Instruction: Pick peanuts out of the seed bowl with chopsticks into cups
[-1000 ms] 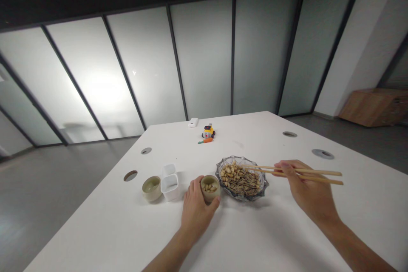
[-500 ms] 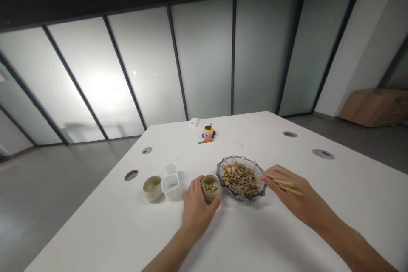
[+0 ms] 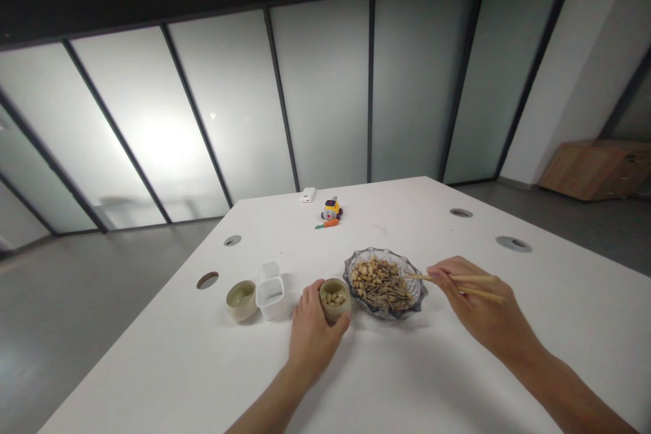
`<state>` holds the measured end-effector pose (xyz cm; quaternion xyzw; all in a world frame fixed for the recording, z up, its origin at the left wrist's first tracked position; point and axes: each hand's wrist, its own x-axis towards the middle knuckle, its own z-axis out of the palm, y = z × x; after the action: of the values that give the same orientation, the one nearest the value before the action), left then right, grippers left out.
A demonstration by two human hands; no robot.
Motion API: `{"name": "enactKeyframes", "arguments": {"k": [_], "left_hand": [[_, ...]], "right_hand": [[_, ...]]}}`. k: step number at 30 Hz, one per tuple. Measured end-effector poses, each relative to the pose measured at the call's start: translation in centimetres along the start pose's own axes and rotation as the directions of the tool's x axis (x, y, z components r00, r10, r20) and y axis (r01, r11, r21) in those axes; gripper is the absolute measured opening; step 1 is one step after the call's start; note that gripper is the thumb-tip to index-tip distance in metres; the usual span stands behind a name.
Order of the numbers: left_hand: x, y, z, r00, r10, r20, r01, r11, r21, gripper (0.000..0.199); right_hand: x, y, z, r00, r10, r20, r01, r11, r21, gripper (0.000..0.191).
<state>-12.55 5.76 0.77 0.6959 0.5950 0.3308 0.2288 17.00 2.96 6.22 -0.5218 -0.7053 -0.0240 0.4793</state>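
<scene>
My left hand [image 3: 314,327] is wrapped round a small greenish cup [image 3: 336,312] that holds some pale nuts [image 3: 334,298]. Just right of it stands a scalloped glass bowl [image 3: 417,304], with light nuts [image 3: 373,273] on its left side and dark striped seeds [image 3: 387,291] on its right. A pair of wooden chopsticks [image 3: 475,278] is held in my right hand [image 3: 472,298], right of the bowl. Their tips reach over the bowl's right part, close to the seeds; whether they pinch anything is too small to tell.
Left of my left hand are a second greenish cup [image 3: 241,301] and a white two-part plastic container [image 3: 271,298]. Farther back on the white table [image 3: 254,380] lie a yellow toy car [image 3: 332,209], an orange-and-green toy screwdriver [image 3: 328,224] and a white box-like device [image 3: 308,194].
My right hand has shifted right, away from the bowl, and more of the chopsticks shows between fingers and bowl. My left hand still holds the cup in place.
</scene>
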Motion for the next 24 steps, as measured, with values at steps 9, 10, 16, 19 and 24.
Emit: {"name": "enactKeyframes", "arguments": {"k": [9,10,16,19,24], "left_hand": [[-0.1,-0.1,0.0,1.0,0.004,-0.004,-0.004,1.0,0.001,0.063],[-0.1,-0.1,-0.1,1.0,0.005,-0.004,-0.005,1.0,0.002,0.063],[0.0,0.1,-0.2,1.0,0.001,0.001,-0.001,1.0,0.004,0.062],[0.0,0.1,-0.2,1.0,0.002,0.006,-0.002,1.0,-0.001,0.063],[0.0,0.0,-0.1,1.0,0.003,0.006,-0.003,1.0,-0.004,0.063]], "right_hand": [[0.1,-0.7,0.3,0.993,-0.021,0.115,0.018,0.999,0.03,0.044],[0.1,-0.7,0.3,0.993,-0.011,0.118,0.006,0.999,0.042,0.044],[0.4,-0.6,-0.2,0.998,0.058,0.002,-0.059,0.998,0.038,0.044],[0.8,-0.8,-0.7,0.988,0.096,-0.119,-0.097,0.995,0.003,0.051],[1.1,-0.6,-0.9,0.909,0.375,-0.18,-0.326,0.911,0.253,0.053]]}}
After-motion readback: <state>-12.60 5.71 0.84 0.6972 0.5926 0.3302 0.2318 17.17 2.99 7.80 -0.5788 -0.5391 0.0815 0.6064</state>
